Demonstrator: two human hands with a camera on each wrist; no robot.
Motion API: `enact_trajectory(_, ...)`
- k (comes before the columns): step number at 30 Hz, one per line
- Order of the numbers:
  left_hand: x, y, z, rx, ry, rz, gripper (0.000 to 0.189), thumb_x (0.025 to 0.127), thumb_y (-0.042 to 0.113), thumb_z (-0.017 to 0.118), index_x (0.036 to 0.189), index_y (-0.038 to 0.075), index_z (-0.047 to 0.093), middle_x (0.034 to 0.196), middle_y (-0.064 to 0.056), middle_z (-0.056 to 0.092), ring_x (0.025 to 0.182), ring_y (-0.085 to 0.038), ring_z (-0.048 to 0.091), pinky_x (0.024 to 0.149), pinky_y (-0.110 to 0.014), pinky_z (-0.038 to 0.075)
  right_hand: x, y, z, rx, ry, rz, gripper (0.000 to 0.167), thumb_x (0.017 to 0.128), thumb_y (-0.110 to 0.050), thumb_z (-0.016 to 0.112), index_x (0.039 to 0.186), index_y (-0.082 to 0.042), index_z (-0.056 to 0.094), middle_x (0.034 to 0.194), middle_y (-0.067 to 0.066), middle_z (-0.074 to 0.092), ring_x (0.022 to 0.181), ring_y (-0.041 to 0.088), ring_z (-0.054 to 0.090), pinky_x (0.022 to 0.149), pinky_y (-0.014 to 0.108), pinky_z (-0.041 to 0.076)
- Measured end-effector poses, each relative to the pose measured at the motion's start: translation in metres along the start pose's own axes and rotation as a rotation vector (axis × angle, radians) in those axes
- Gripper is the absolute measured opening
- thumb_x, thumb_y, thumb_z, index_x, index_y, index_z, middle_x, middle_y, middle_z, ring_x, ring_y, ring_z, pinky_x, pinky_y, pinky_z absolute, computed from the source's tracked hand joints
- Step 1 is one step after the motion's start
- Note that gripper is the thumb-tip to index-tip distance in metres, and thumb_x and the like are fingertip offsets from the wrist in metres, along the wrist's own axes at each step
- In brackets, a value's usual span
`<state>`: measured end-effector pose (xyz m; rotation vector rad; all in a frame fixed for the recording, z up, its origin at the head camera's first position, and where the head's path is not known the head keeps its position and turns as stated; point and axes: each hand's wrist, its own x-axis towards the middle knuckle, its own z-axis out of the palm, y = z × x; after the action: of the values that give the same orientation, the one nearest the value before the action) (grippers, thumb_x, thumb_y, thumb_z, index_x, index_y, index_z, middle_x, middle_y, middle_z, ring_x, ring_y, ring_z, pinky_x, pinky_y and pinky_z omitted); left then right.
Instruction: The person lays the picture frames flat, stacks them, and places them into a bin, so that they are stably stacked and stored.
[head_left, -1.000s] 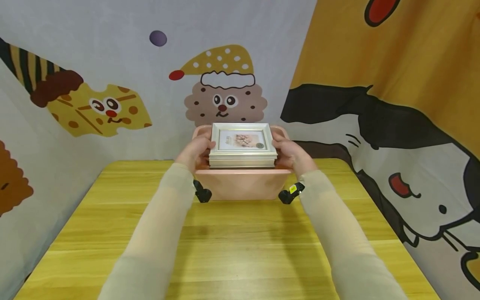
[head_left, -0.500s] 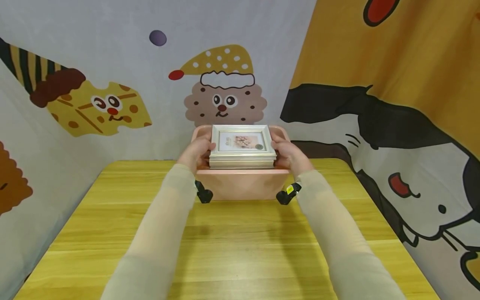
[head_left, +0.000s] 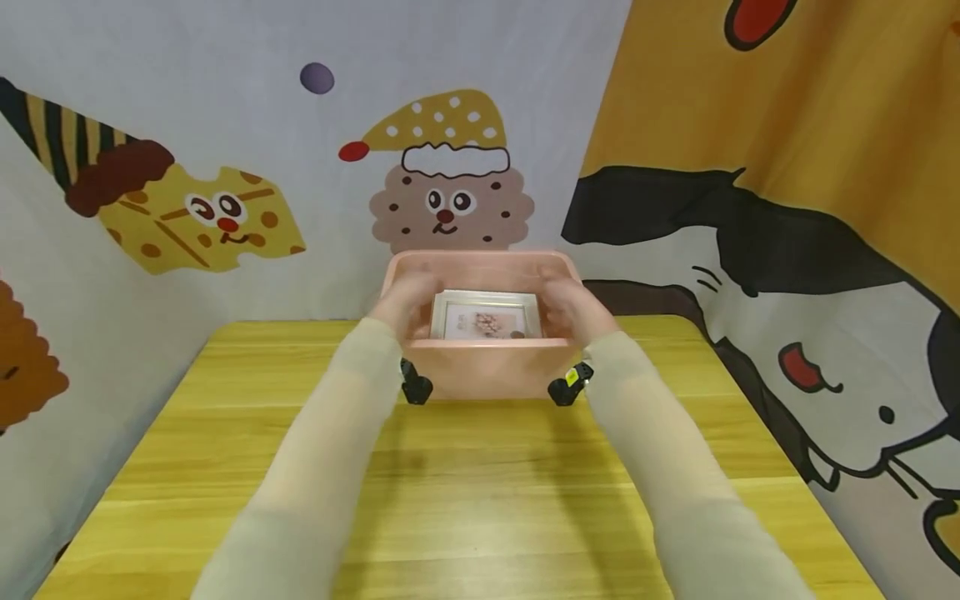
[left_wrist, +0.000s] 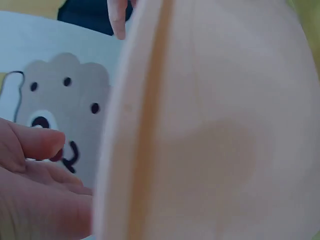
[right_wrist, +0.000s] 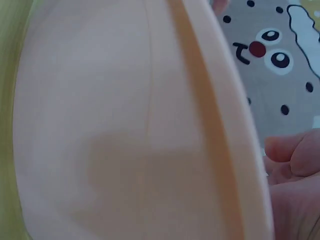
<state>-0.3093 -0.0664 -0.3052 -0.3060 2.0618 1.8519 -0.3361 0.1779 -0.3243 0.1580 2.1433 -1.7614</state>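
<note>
Down inside a pink plastic bin (head_left: 491, 371) lies a silver-white picture frame (head_left: 486, 318) with a flower print, face up. The bin's front wall hides its near edge and whatever is under it. My left hand (head_left: 410, 300) is over the bin's left side, and my right hand (head_left: 573, 306) is over its right side, both a bit blurred. A small gap shows between each hand and the picture frame. In the left wrist view my left hand (left_wrist: 42, 200) has thumb and fingers apart beyond the rim. My right hand (right_wrist: 300, 180) looks alike in its own wrist view.
The bin stands near the back edge of a yellow wood-grain table (head_left: 472, 500). A cartoon-printed cloth (head_left: 247, 83) hangs right behind it and along both sides. Black wrist cameras (head_left: 416, 383) hang in front of the bin.
The stack of picture frames, gripped at both sides above the bin's rim before, has sunk into the bin. Both hands have let go of it and shifted slightly inward.
</note>
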Motion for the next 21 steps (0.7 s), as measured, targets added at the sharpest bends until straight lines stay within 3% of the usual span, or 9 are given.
enact_trajectory(4,-0.008,0.006,-0.006,0.154,-0.027,0.118,0.064,0.104,0.015,0.04,0.161,0.015,0.011,0.166,-0.002,0.009,0.149,-0.026,0.013,0.12,-0.044,0.016,-0.017,-0.004,-0.002,-0.044,-0.07,-0.042,0.065,0.108,-0.031,0.038,0.161,-0.025,0.0,0.166,0.003,-0.003,0.149,0.033,0.006,0.119,0.052,0.013)
enact_trajectory(8,-0.02,0.008,-0.011,0.358,-0.063,0.255,0.06,0.104,0.014,0.042,0.157,0.002,0.017,0.164,-0.013,0.014,0.149,-0.03,0.013,0.121,-0.043,0.012,-0.038,-0.007,-0.007,-0.287,-0.044,-0.169,0.063,0.106,-0.037,0.045,0.16,-0.021,0.018,0.164,0.008,0.015,0.147,0.034,0.018,0.118,0.055,0.019)
enact_trajectory(12,-0.04,0.003,-0.013,0.443,-0.144,0.375,0.06,0.105,0.012,0.045,0.155,-0.005,0.018,0.156,-0.027,0.027,0.142,-0.039,0.03,0.116,-0.047,0.029,-0.059,-0.007,-0.011,-0.569,-0.001,-0.335,0.057,0.106,-0.032,0.048,0.156,-0.01,0.032,0.16,0.012,0.028,0.145,0.035,0.025,0.117,0.055,0.021)
enact_trajectory(16,-0.061,-0.008,-0.021,0.532,-0.171,0.49,0.059,0.104,0.013,0.049,0.153,-0.006,0.022,0.147,-0.031,0.039,0.133,-0.041,0.043,0.107,-0.049,0.041,-0.08,0.003,-0.015,-0.707,0.012,-0.486,0.05,0.105,-0.025,0.052,0.15,-0.005,0.043,0.152,0.015,0.042,0.137,0.037,0.04,0.111,0.054,0.034)
enact_trajectory(21,-0.084,-0.024,-0.039,0.652,-0.188,0.612,0.056,0.103,0.014,0.052,0.152,-0.003,0.031,0.145,-0.025,0.046,0.128,-0.039,0.049,0.105,-0.051,0.043,-0.107,0.022,-0.021,-0.817,0.066,-0.67,0.045,0.101,-0.016,0.059,0.143,-0.002,0.051,0.143,0.02,0.052,0.129,0.04,0.048,0.104,0.059,0.04)
